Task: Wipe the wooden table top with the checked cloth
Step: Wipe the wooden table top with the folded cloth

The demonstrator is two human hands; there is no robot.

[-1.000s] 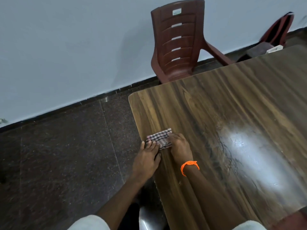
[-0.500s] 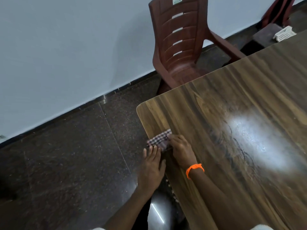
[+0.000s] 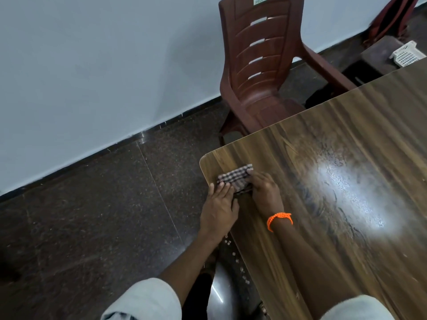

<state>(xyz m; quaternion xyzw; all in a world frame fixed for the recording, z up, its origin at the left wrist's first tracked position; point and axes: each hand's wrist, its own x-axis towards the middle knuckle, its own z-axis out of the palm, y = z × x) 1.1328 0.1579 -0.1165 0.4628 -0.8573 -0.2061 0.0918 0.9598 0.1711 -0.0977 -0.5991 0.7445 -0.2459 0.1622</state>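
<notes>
At the left, the left hand hangs off the table's left edge with its fingers straight and flat, their tips pressing on the near-left end of the checked cloth; it grips nothing. The cloth is folded into a small pad lying on the wooden table top just inside its far-left corner, its long axis running from near-left to far-right, roughly along the far edge. Just to the right, the right hand, an orange thread band on its wrist, lies over the cloth's right end with fingers curled down onto it; whether the thumb is tucked under the fold is hidden. Both hands sit on the near side of the cloth, so it lies ahead of the fingertips, toward the corner. Nearly all the bare wood stretches away to the right and near, including a dull glare patch with smeary marks, so the coming stroke probably runs rightward, led by the right hand. Beyond the corner stands a maroon plastic chair.
</notes>
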